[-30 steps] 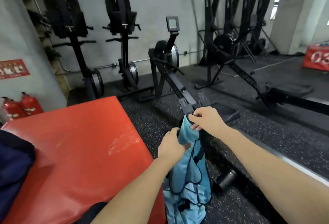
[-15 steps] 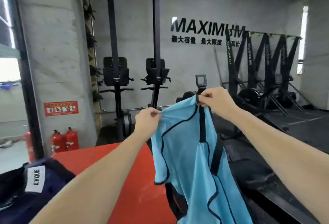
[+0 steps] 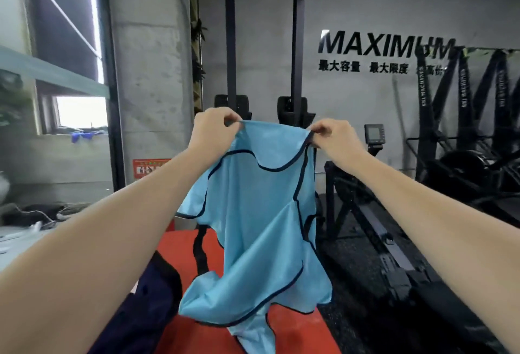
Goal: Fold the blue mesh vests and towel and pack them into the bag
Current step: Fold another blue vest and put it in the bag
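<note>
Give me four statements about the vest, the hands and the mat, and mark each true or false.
1. Both hands pinch the top edge of the blue mesh vest. True: left hand, right hand.
2. The vest lies folded flat on the red mat. False: it hangs, with its lower end on the mat.
3. The vest has dark trim. True.
4. The dark blue bag sits right of the vest. False: left.

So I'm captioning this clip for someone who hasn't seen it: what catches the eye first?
The blue mesh vest, held up at centre frame, with the left hand and right hand each pinching a top corner. Beneath it lies a red mat, with a dark navy bag at lower left. Black MAXIMUM lettering marks the grey wall behind.
</note>
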Motion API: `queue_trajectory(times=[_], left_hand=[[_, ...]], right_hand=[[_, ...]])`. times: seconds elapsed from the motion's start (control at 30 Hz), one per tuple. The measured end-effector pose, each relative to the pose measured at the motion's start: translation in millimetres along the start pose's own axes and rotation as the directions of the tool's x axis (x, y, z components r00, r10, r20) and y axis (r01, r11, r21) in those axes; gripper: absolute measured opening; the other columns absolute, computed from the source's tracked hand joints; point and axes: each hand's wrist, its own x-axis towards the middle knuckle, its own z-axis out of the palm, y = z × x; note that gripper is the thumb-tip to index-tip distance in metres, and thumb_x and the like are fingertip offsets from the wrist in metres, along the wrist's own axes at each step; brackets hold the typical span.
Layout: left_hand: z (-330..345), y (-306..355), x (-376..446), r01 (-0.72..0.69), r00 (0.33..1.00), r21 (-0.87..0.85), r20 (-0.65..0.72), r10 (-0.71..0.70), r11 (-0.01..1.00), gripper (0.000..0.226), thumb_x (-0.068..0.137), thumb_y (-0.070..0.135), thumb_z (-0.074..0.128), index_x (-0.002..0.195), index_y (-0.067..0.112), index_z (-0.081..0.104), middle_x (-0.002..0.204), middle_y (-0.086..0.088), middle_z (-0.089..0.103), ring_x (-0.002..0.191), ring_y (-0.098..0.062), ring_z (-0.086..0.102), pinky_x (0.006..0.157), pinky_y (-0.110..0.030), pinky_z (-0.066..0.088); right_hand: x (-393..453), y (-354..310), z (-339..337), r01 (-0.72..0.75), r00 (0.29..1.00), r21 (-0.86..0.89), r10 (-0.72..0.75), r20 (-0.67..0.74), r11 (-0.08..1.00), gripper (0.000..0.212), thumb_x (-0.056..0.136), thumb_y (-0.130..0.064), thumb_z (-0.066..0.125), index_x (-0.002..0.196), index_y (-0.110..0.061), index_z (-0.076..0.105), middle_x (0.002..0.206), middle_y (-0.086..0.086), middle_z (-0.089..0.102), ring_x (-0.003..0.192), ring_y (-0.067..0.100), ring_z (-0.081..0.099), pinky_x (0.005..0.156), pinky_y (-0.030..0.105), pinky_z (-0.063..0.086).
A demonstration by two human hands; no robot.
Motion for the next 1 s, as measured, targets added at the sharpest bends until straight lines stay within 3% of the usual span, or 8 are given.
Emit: queue_trajectory(times=[0.17,0.27,0.4,0.53,0.63,0.73,0.83,1.0], left_hand=[[34.7,-74.6,-64.0,0.085,0.977,0.079,0.190,-0.099,0.993,0.009,0.091,0.020,0.065,0.092,0.023,0.074,0.088,0.011,0.069,0.083,-0.007,0.061,0.079,-0.026,0.050],[64.8,-123.4,-124.2,0.110,0.908,0.133,0.390,-0.154,0.985,0.019,0.091,0.021,0.065,0.108,0.023,0.072,0.105,0.008,0.071,0.095,-0.010,0.063,0.091,-0.030,0.051],[98.5,-171.1,-217.4,0.123,0.716,0.196,0.661,-0.223,0.973,0.038,0.089,0.017,0.066,0.128,0.019,0.065,0.124,0.006,0.064,0.109,-0.017,0.059,0.093,-0.022,0.039],[117.4,-198.1,-295.9,0.293,0.616,0.194,0.710,-0.340,0.936,0.033,0.087,0.015,0.064,0.118,0.026,0.069,0.110,0.011,0.069,0.092,-0.007,0.063,0.083,-0.017,0.045],[122.4,-204.1,-337.7,0.401,0.594,0.142,0.712,-0.375,0.905,0.026,0.086,0.014,0.069,0.108,0.027,0.074,0.092,0.016,0.069,0.081,0.000,0.062,0.074,-0.014,0.043],[121.1,-210.8,-358.1,0.387,0.550,0.160,0.750,-0.366,0.908,0.036,0.075,0.043,0.080,0.108,0.029,0.074,0.098,0.018,0.066,0.092,0.003,0.059,0.082,-0.010,0.039],[121.5,-224.2,-363.1,0.217,0.505,0.191,0.817,-0.277,0.957,0.075,0.054,0.075,0.069,0.117,0.037,0.066,0.111,0.017,0.059,0.108,-0.002,0.051,0.096,-0.020,0.039],[116.4,-242.5,-361.0,0.205,0.391,0.183,0.885,-0.252,0.962,0.023,0.070,0.041,0.078,0.089,0.029,0.073,0.101,0.009,0.064,0.098,-0.005,0.057,0.091,-0.025,0.045]], right_hand=[[-37.0,60.8,78.7,-0.067,0.984,-0.140,0.088,0.155,0.988,0.034,0.086,0.005,0.057,0.084,-0.027,0.067,0.094,-0.001,0.071,0.085,0.014,0.064,0.085,0.026,0.053],[-80.4,113.3,127.8,-0.110,0.920,-0.222,0.184,0.345,0.969,0.046,0.082,0.014,0.045,0.104,-0.019,0.068,0.094,-0.005,0.066,0.080,0.005,0.061,0.074,0.009,0.045],[-157.4,176.8,185.3,-0.124,0.783,-0.324,0.293,0.549,0.938,0.055,0.083,0.004,0.053,0.133,-0.019,0.059,0.132,0.005,0.060,0.124,0.023,0.055,0.102,0.029,0.041],[-230.2,204.1,223.4,-0.192,0.716,-0.340,0.369,0.593,0.920,0.052,0.086,-0.003,0.056,0.135,-0.022,0.055,0.126,0.006,0.058,0.116,0.023,0.055,0.100,0.032,0.041],[-273.9,210.1,239.1,-0.235,0.760,-0.247,0.336,0.556,0.940,0.040,0.089,-0.005,0.060,0.126,-0.018,0.060,0.122,-0.004,0.061,0.111,0.009,0.057,0.101,0.028,0.042],[-299.3,201.7,249.7,-0.159,0.747,-0.124,0.202,0.634,0.979,0.025,0.086,-0.023,0.071,0.106,-0.034,0.060,0.101,-0.017,0.058,0.088,-0.004,0.055,0.083,0.020,0.044],[-304.4,196.6,264.3,0.059,0.645,-0.141,0.070,0.761,0.988,0.032,0.081,-0.046,0.073,0.108,-0.030,0.064,0.103,-0.015,0.054,0.099,-0.001,0.048,0.090,0.020,0.039],[-302.8,203.9,274.0,0.168,0.641,-0.240,0.079,0.763,0.956,0.016,0.090,-0.039,0.066,0.104,-0.030,0.069,0.110,-0.013,0.064,0.111,0.011,0.055,0.097,0.034,0.043]])
